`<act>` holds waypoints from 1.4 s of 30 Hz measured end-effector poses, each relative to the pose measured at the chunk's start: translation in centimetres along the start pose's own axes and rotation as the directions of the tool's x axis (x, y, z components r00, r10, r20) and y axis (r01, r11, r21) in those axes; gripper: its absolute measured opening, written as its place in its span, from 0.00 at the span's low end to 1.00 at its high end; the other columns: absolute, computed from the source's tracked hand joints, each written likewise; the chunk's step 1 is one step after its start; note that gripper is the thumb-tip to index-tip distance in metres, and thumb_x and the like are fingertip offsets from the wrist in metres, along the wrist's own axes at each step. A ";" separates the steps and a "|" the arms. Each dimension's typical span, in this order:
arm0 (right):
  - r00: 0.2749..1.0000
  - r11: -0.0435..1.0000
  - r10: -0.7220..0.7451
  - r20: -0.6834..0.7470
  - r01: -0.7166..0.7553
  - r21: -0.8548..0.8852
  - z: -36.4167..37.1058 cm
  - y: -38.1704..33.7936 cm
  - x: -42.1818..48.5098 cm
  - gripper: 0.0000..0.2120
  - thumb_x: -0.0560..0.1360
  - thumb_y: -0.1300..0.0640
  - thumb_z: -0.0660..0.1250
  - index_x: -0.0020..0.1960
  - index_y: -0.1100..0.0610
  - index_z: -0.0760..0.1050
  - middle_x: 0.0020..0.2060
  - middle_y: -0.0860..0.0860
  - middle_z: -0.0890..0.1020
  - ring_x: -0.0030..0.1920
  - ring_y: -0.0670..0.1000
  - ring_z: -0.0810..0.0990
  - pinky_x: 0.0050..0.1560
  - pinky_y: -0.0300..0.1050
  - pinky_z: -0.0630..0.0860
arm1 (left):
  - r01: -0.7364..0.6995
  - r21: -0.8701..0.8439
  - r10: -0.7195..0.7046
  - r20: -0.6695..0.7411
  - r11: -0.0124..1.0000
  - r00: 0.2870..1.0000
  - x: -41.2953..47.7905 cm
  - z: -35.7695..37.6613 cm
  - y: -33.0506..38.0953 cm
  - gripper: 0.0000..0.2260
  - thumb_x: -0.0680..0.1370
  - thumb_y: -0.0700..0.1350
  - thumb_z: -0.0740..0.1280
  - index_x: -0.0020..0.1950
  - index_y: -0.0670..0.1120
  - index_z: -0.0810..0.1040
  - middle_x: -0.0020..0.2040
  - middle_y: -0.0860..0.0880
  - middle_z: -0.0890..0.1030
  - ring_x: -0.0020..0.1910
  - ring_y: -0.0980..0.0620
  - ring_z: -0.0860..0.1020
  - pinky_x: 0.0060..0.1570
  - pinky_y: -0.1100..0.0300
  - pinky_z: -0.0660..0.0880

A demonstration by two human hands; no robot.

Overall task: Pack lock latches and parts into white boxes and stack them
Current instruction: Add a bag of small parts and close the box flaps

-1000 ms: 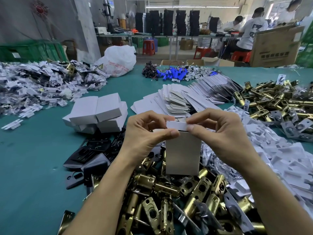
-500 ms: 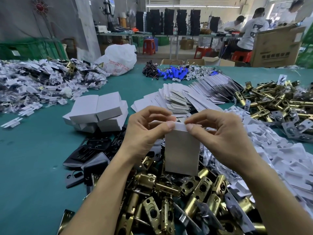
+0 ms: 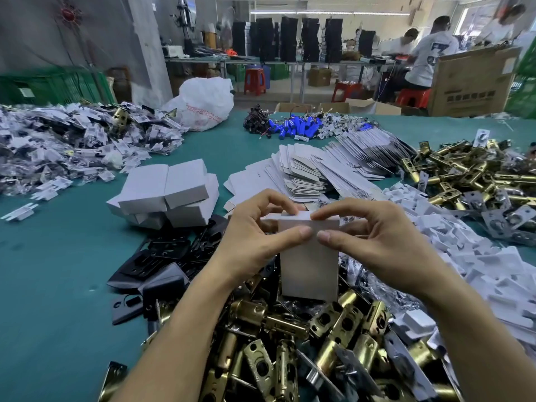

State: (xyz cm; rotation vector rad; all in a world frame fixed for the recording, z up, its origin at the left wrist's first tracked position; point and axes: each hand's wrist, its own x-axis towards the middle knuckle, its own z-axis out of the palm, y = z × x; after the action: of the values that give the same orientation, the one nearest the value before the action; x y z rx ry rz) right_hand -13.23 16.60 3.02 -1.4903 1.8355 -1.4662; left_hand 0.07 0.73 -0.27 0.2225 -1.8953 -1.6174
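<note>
I hold a small white box (image 3: 309,265) upright over a heap of brass lock latches (image 3: 278,343). My left hand (image 3: 255,236) grips its top left corner, thumb on the front face and fingers curled over the lid. My right hand (image 3: 377,239) pinches the top right the same way, thumb on the front, forefinger on the top flap. The flap lies flat across the top. A stack of closed white boxes (image 3: 168,195) sits to the left on the green table (image 3: 58,271).
Black lock plates (image 3: 162,262) lie left of the latches. Flat white box blanks (image 3: 319,172) fan out behind. White plastic inserts (image 3: 478,256) pile up at right, more brass latches (image 3: 470,175) beyond. Bagged parts (image 3: 72,140) cover the far left. People work at the back.
The box's top flap has been folded down flat. Both thumbs have slid lower onto the front face, and my forefingers now press on the lid.
</note>
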 end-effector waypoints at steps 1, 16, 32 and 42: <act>0.999 1.000 -0.005 -0.033 0.006 0.028 0.2 0.0 0.1 0.10 0.73 0.60 0.73 0.53 0.49 0.83 0.41 0.53 0.87 0.42 0.54 0.87 0.42 0.63 0.83 | 0.047 -0.003 -0.047 0.008 0.999 0.999 0.1 0.0 -0.1 0.16 0.65 0.52 0.78 0.49 0.56 0.78 0.53 0.44 0.85 0.46 0.45 0.85 0.45 0.49 0.82; 0.965 0.983 0.058 -0.256 -0.011 0.182 1.4 0.0 0.7 0.23 0.75 0.58 0.71 0.63 0.35 0.72 0.62 0.48 0.77 0.49 0.51 0.85 0.47 0.48 0.83 | 0.303 -0.077 -0.305 -0.023 0.950 0.952 0.3 0.0 0.9 0.25 0.71 0.53 0.78 0.58 0.41 0.73 0.35 0.46 0.84 0.25 0.47 0.80 0.23 0.61 0.75; 0.947 0.950 0.254 0.197 -0.206 -0.233 2.4 1.7 0.2 0.19 0.76 0.46 0.69 0.67 0.38 0.72 0.52 0.38 0.80 0.51 0.42 0.81 0.57 0.49 0.80 | 0.104 -0.557 -0.527 -0.686 0.824 0.502 5.1 -9.7 1.2 0.08 0.76 0.38 0.75 0.47 0.39 0.76 0.36 0.45 0.79 0.27 0.54 0.77 0.25 0.66 0.76; 0.943 0.954 0.263 0.204 -0.222 -0.202 2.3 1.7 0.2 0.17 0.77 0.47 0.68 0.65 0.41 0.74 0.52 0.40 0.81 0.52 0.42 0.81 0.55 0.48 0.81 | 0.130 -0.086 -0.125 -0.933 0.988 0.338 4.1 -7.3 -1.1 0.35 0.70 0.39 0.79 0.74 0.46 0.67 0.69 0.44 0.66 0.57 0.52 0.78 0.44 0.71 0.78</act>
State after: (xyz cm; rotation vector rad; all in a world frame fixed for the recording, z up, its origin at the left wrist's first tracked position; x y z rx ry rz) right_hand -12.36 15.13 0.66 -1.3839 1.9636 -0.9951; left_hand 0.59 -7.62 0.48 1.0939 -0.9280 -1.0969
